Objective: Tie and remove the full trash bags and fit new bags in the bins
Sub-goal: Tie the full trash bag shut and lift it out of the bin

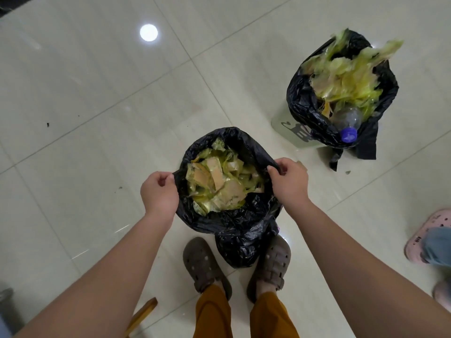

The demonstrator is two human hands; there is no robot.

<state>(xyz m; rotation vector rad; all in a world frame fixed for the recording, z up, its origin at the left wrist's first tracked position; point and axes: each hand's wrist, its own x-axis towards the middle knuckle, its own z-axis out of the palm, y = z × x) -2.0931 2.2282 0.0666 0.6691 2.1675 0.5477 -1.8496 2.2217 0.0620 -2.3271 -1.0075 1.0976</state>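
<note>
A full black trash bag (234, 225) stands on the floor in front of my feet, its mouth open over yellow-green plastic and cardboard scraps. My left hand (158, 193) pinches the bag's left rim. My right hand (289, 184) pinches the right rim, and the mouth is stretched between them. The bin under this bag is hidden. At the upper right a second black bag (307, 103) sits in a pale bin (283, 125), stuffed with yellow-green plastic and a clear bottle with a blue cap (349, 134).
Glossy pale floor tiles (97, 93) spread all around, with a few dark specks. My brown clogs (205, 264) stand just behind the near bag. Another person's pink shoe (424, 237) is at the right edge. A wooden piece (144, 313) lies at the bottom left.
</note>
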